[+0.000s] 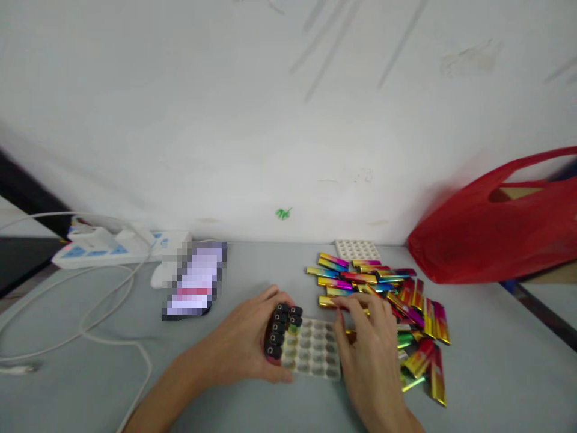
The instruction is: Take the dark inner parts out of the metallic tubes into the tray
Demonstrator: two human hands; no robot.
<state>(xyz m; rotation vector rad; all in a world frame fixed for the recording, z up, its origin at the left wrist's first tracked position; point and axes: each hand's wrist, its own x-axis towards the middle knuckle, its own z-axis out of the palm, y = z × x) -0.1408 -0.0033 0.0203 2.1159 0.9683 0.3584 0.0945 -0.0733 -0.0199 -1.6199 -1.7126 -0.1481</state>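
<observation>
My left hand grips the left end of a white tray with rows of round holes. Several black-topped pieces with small square marks stand in the tray's left side, and my fingers wrap round their outer edge. The holes further right show no pieces in them. My right hand lies over the tray's right edge, its index finger and thumb at a gold metallic casing on the near left of the pile. Part of that casing is hidden under my fingers. Shiny multicoloured casings lie loose around this hand.
A second white holed tray lies by the wall behind the pile. On the right leans a red bag. To the left are a blurred-out phone, a power strip and a looping white cable.
</observation>
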